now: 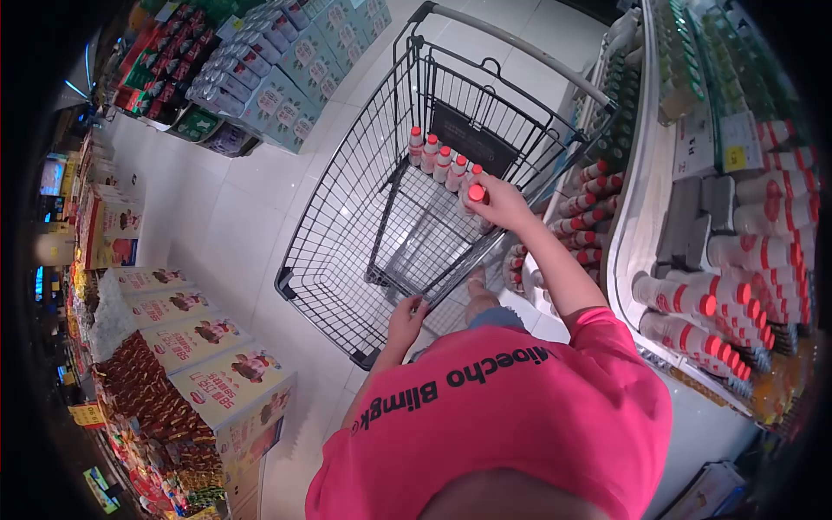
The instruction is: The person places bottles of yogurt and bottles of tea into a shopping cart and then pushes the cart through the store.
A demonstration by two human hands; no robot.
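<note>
The bottle I'm gripping in my right hand is white with a red cap and a red band, held upright over the far right side of the shopping cart, just above its rim. Four more bottles of the same kind stand upright in a row along the cart's far end, caps up, touching one another. My left hand rests on the cart's near rim.

A dark metal wire shopping cart stands on glossy, smooth floor tiles. It holds white plastic bottles with shiny red caps. Pink cloth shirt.
</note>
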